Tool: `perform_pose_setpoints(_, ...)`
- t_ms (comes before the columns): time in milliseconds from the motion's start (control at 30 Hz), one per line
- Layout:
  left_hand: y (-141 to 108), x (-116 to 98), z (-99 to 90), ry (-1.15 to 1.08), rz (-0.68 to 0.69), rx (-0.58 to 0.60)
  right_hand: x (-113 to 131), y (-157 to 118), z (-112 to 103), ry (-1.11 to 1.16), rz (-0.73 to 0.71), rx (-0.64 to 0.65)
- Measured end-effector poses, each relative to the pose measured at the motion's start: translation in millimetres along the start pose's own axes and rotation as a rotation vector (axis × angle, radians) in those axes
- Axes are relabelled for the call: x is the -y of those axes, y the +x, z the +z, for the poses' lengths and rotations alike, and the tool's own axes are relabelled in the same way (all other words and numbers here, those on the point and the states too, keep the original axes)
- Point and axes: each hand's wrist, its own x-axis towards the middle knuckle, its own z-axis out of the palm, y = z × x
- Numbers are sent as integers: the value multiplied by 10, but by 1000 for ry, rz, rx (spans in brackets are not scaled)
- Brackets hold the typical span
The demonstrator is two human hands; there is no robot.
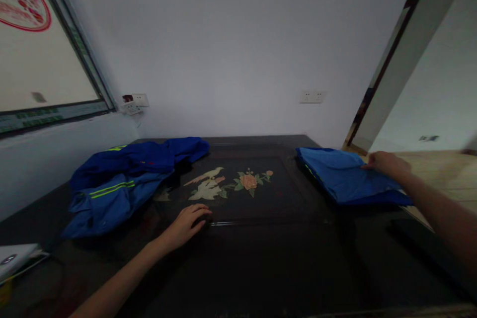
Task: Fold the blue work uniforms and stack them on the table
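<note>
My left hand (191,223) lies on the dark table (261,263), palm down with its fingers stretched out and nothing in it. On the right, a folded blue work garment (335,174) lies flat, with a lighter blue side up and a thin yellow-green stripe along its left edge. My right hand (389,165) is at its right side, fingers closed on the fabric near the top corner. To the left of my left hand is a crumpled pile of blue work clothes (122,184) with yellow-green reflective stripes.
A bird-and-flower inlay (227,184) decorates the table's middle. A white device (17,261) with a cable sits at the left edge. The wall (231,49) behind carries sockets (312,97). A dark flat object (421,243) lies near my right forearm. Window at upper left.
</note>
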Motion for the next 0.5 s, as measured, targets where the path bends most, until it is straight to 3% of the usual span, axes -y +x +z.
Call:
perform_pose_setpoints(100, 127, -93, -83, -54, 37, -14, 215, 84, -379, -138, -127, 63)
perform_pose_setpoints(133, 185, -157, -118, -78, 54, -20, 331, 83, -533, -171, -185, 20)
perform_pose_setpoints(300, 541, -729, -308, -192, 140, -69, 1186, -178, -1426, -249, -354, -386)
perform_pose_setpoints(400, 745, -1200, -389, -293, 204, -169, 1701, -455, -1941, -27, -404, -667)
perform_pose_setpoints(500, 917, -1645, -388, -404, 258, -327, 2070, -748, -2295, 216, -480, -786)
